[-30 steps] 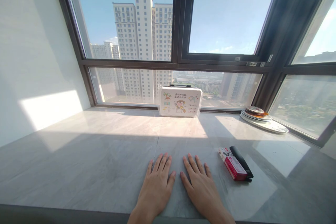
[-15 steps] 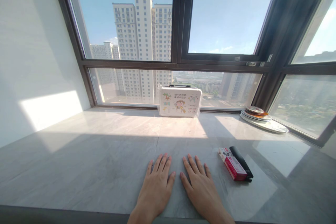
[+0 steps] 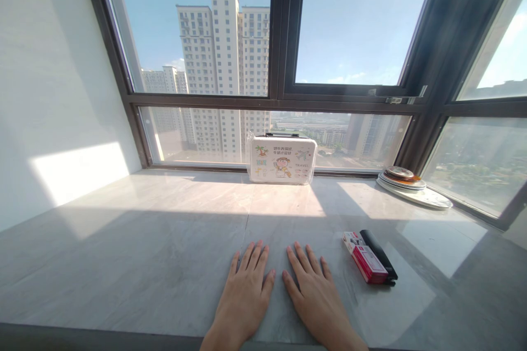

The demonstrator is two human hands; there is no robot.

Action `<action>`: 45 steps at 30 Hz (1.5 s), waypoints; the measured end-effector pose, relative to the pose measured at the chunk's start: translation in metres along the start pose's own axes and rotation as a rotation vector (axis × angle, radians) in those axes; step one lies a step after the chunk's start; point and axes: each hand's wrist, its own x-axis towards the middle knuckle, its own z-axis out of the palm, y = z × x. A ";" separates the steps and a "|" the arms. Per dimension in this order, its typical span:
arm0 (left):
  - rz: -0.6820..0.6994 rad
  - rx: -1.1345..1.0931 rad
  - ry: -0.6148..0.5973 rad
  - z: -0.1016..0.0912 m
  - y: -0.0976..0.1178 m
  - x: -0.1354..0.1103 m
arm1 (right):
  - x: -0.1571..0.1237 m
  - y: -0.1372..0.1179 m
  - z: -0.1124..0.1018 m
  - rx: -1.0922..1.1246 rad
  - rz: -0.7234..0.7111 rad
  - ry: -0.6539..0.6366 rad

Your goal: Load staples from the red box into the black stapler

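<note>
My left hand [image 3: 246, 293] lies palm down on the grey marbled sill [image 3: 123, 274], fingers spread and pointing away from me. Beside it, a small gap apart, my right hand [image 3: 313, 293] rests flat in the same way, with nothing in it. To the right of that hand sits a red and white box [image 3: 368, 260] with a picture on its top. A black stapler [image 3: 379, 255] lies along the box's right side, close against it. Neither hand touches the box or the stapler.
At the back, a white case [image 3: 283, 160] with cartoon prints and a dark handle stands upright against the window frame [image 3: 206, 101]. A stack of plates [image 3: 401, 181] sits in the far right corner. A white wall [image 3: 49, 93] bounds the left side.
</note>
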 end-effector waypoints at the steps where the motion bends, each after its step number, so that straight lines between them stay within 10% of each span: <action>1: -0.001 0.003 -0.001 0.000 0.000 0.000 | 0.000 0.000 0.000 -0.001 0.000 -0.002; 45: 0.002 0.013 -0.010 -0.002 0.001 -0.001 | -0.001 -0.002 -0.001 -0.026 0.001 0.024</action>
